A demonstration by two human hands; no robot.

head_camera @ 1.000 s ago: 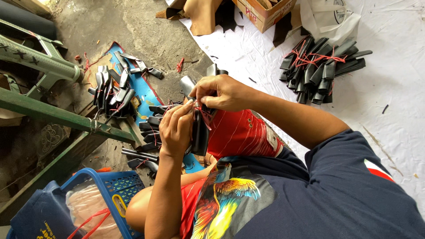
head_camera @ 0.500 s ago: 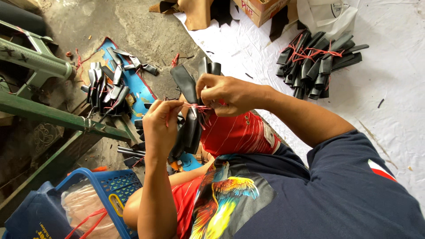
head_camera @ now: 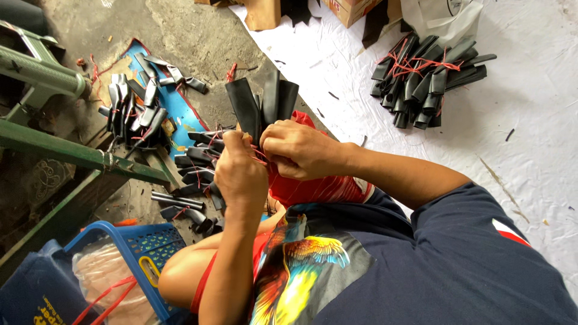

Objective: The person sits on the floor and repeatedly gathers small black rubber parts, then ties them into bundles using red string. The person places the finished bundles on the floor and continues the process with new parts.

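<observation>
Two hands, the left hand (head_camera: 241, 174) and right hand (head_camera: 298, 147), share one bundle of black strips (head_camera: 262, 102). One tied pile of black strips (head_camera: 424, 78) lies on the white sheet (head_camera: 530, 120). One blue basket (head_camera: 141, 250) stands nearby.

Flat black strips (head_camera: 262, 102) look like matt rubbery plastic; thin red string (head_camera: 260, 157) binds them. Blue latticed plastic basket (head_camera: 142, 248) shines; grey concrete floor (head_camera: 192, 36) looks rough.
</observation>
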